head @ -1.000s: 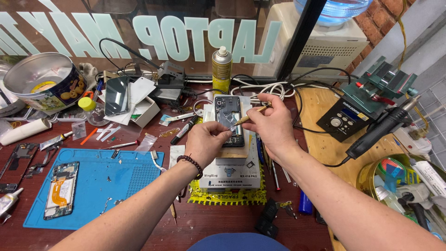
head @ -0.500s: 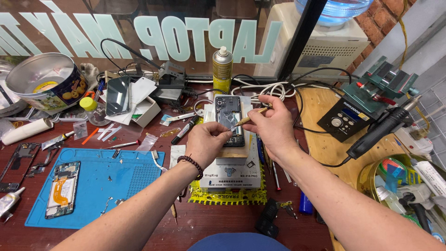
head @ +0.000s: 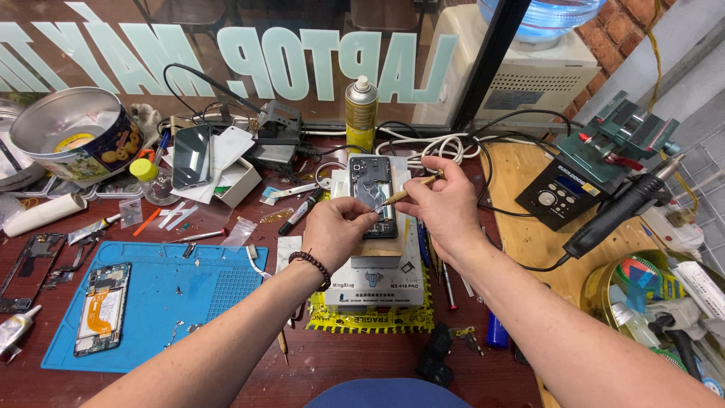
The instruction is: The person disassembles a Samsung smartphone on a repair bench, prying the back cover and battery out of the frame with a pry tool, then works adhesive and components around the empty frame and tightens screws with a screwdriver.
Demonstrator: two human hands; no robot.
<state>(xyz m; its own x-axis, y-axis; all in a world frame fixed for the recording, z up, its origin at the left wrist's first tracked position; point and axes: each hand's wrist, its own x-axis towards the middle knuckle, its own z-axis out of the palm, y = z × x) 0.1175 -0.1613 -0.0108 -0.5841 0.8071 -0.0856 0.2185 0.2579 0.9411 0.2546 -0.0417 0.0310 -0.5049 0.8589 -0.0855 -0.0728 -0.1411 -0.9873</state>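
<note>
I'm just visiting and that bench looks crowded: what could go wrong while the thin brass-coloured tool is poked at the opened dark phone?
The thin brass-coloured tool in the right hand could slip and scratch the opened dark phone, which the left hand steadies only at its edge. The phone sits raised on a white box-shaped unit, so a nudge might tip it off.

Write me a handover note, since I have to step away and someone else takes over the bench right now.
Left hand: fingers steady the lower edge of the opened phone, which lies on a small wooden block on the white box.
Right hand: holds a thin brass-coloured tool, tip on the phone's inner frame.
Done: the phone's inside is exposed.
Left: work at the tool tip is under way; progress cannot be told.
</note>
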